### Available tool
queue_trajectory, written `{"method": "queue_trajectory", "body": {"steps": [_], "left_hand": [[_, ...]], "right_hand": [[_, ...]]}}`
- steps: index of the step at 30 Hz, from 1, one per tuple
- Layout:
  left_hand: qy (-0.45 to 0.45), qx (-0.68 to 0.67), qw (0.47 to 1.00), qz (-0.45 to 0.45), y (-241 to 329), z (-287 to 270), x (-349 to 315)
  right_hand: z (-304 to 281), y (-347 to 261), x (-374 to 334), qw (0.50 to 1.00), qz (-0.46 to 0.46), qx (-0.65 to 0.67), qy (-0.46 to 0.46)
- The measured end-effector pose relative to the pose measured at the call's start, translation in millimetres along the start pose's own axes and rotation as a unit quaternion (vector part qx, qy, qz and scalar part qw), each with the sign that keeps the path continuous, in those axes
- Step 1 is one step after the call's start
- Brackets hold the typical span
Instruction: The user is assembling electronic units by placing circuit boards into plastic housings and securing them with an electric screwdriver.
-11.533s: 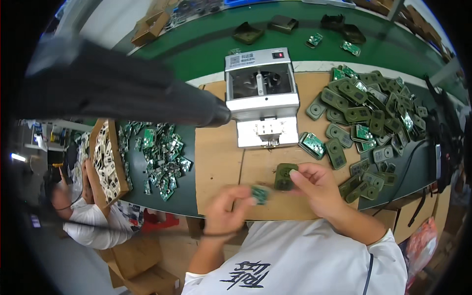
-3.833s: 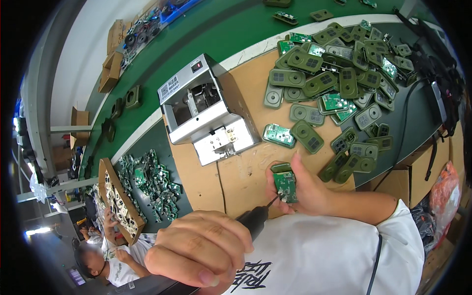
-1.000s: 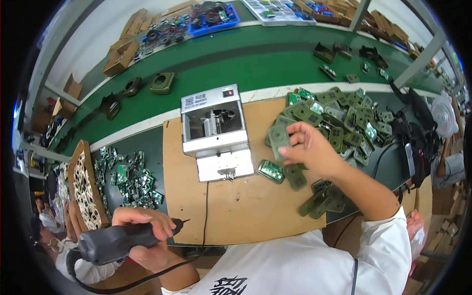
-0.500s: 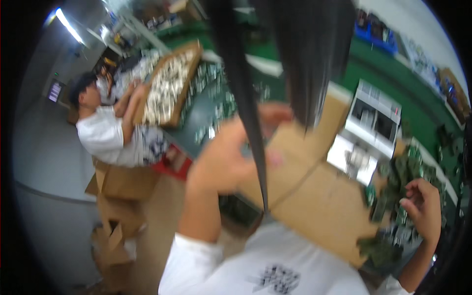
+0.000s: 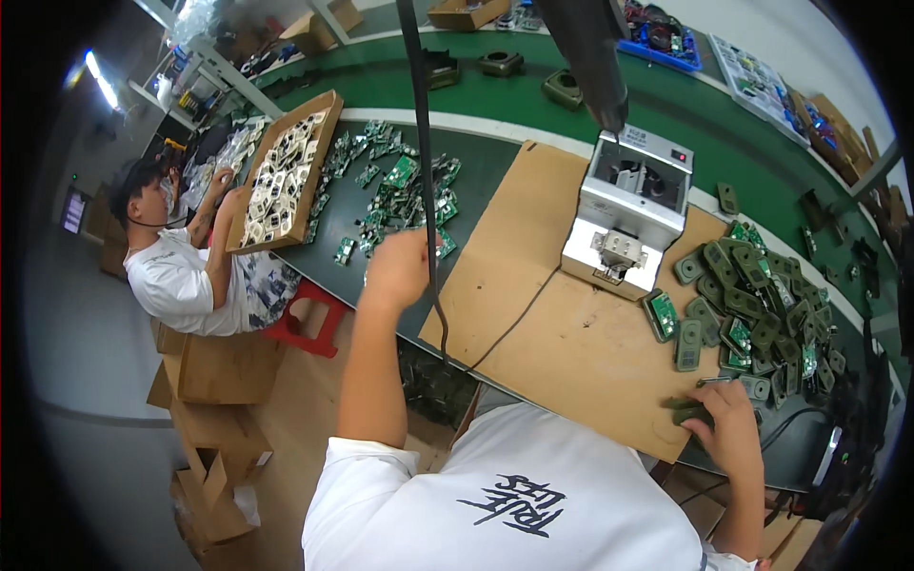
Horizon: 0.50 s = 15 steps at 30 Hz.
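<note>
My left hand (image 5: 398, 271) reaches to the near edge of a pile of small green circuit boards (image 5: 395, 200). Its fingers are closed at one circuit board (image 5: 445, 246); a black cable hanging in front partly hides the fingertips. At the front right of the brown cardboard sheet (image 5: 533, 333), my right hand (image 5: 731, 419) has its fingers bent round an olive-green plastic casing (image 5: 687, 411). Just beyond that hand lies a heap of similar olive casings (image 5: 752, 295), some with green boards showing in them.
A silver benchtop machine (image 5: 628, 209) stands on the cardboard, its cord running toward me. A dark tool (image 5: 581, 57) hangs overhead. At left, a co-worker (image 5: 186, 276) sits by a cardboard tray of pale parts (image 5: 286, 181). A red stool (image 5: 309, 319) and cartons (image 5: 219, 381) stand below.
My left hand has moved left and away from me, from over the cardboard to the circuit boards. My right hand has come down nearer to me, onto a casing. The view has turned and steadied.
</note>
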<state>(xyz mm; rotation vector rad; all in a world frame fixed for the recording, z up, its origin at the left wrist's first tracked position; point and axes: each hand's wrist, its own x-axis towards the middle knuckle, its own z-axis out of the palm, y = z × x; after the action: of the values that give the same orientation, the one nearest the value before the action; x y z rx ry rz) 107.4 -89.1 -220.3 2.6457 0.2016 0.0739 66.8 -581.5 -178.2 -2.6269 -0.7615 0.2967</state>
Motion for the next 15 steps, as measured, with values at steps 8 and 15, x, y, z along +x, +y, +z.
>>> {"method": "queue_trajectory", "body": {"steps": [8, 15], "left_hand": [[0.122, 0.230, 0.955, 0.139, -4.8, 34.3, 1.6], [0.316, 0.149, 0.902, 0.255, 37.0, 42.6, -3.3]], "right_hand": [[-1.9, 21.1, -5.9, 0.970, 0.086, 0.147, 0.176], [33.8, 19.1, 16.2, 0.634, 0.092, 0.724, 0.255]]}}
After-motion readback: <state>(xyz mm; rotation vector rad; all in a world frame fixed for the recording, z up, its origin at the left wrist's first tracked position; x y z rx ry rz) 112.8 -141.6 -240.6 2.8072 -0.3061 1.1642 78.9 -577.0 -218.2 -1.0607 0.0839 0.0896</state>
